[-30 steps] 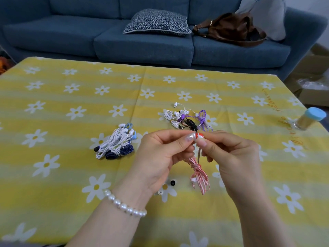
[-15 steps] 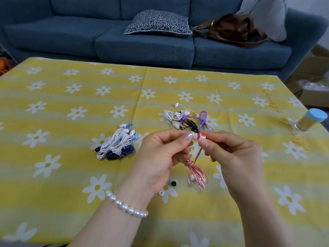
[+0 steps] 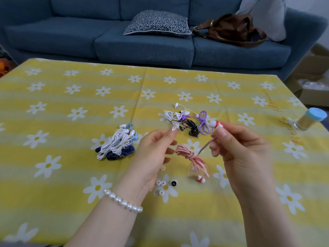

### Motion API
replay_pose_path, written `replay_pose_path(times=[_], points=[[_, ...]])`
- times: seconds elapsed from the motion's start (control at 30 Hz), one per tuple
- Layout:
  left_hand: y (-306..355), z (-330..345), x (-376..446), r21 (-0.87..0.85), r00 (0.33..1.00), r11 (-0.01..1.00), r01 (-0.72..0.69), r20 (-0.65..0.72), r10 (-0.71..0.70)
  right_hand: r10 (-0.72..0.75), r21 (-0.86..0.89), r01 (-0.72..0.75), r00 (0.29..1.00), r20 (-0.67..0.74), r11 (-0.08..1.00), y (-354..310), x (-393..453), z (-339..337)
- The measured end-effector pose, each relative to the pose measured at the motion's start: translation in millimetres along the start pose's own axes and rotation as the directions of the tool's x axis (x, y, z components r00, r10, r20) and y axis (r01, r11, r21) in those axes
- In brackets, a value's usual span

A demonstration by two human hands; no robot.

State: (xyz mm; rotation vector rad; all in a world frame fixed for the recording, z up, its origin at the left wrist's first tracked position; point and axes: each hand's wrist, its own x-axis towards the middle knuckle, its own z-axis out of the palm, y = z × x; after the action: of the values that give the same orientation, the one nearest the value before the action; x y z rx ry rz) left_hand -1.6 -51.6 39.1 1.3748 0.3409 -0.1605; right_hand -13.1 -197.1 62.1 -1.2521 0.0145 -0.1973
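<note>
Our right hand (image 3: 243, 152) pinches a red-and-white earbud (image 3: 216, 124) between thumb and forefinger, the other fingers curled. Its cord drops from under that hand to a knotted red-and-white striped coil (image 3: 195, 158) between our two hands, with the second earbud (image 3: 201, 179) at its lower end. Our left hand (image 3: 153, 155), apart from the right, pinches a small clear ear tip (image 3: 175, 124) at its fingertips. Loose ear tips (image 3: 160, 183) lie on the daisy tablecloth (image 3: 71, 175) just below the left palm. A white-and-navy earphone bundle (image 3: 115, 143) sits left of the left hand. A white, black and purple earphone tangle (image 3: 190, 123) lies just beyond both hands' fingertips.
</note>
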Motion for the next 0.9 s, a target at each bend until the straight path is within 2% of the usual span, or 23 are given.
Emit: replay_pose_path(times=[0.07, 0.1, 0.17, 0.23, 0.33, 0.4, 0.43, 0.47, 0.57, 0.73, 0.9], points=[[-10, -2, 6, -0.011, 0.991, 0.992, 0.128, -0.042, -0.128, 0.029, 0.108, -0.029, 1.000, -0.002, 0.994, -2, 2, -1], [-14, 0, 7, -0.055, 0.974, 0.973, 0.223, -0.016, -0.224, 0.042, 0.155, -0.042, 0.999, 0.000, 0.987, -4, 3, -2], [-23, 5, 8, -0.133, 0.913, 0.904, 0.406, 0.093, -0.396, 0.067, 0.229, -0.065, 0.998, 0.001, 0.971, -6, 3, -2], [-30, 12, 5, -0.163, 0.843, 0.833, 0.529, 0.217, -0.493, 0.093, 0.292, -0.089, 0.996, 0.002, 0.952, -8, 3, -1], [-36, 21, 0, -0.226, 0.709, 0.692, 0.686, 0.420, -0.566, 0.143, 0.358, -0.140, 0.990, 0.018, 0.923, -11, 2, -1], [-38, 23, -4, -0.278, 0.640, 0.614, 0.739, 0.577, -0.508, 0.196, 0.358, -0.193, 0.980, 0.028, 0.914, -11, 2, -1], [-37, 23, -5, -0.300, 0.626, 0.599, 0.743, 0.628, -0.462, 0.228, 0.342, -0.226, 0.973, 0.033, 0.912, -11, 3, -1], [-36, 23, -5, -0.318, 0.635, 0.605, 0.730, 0.642, -0.430, 0.262, 0.321, -0.258, 0.965, 0.033, 0.911, -10, 3, -1], [-32, 20, 0, -0.364, 0.720, 0.677, 0.640, 0.591, -0.363, 0.326, 0.249, -0.316, 0.946, 0.002, 0.915, -6, 4, -1], [-6, -1, 10, -0.434, 0.834, 0.745, 0.506, 0.468, -0.293, 0.310, -0.042, -0.314, 0.947, -0.084, 0.948, 1, 7, -6], [29, -42, 16, -0.301, 0.929, 0.911, 0.281, 0.322, -0.181, 0.330, -0.331, -0.332, 0.942, -0.063, 0.883, 14, 9, -4]])
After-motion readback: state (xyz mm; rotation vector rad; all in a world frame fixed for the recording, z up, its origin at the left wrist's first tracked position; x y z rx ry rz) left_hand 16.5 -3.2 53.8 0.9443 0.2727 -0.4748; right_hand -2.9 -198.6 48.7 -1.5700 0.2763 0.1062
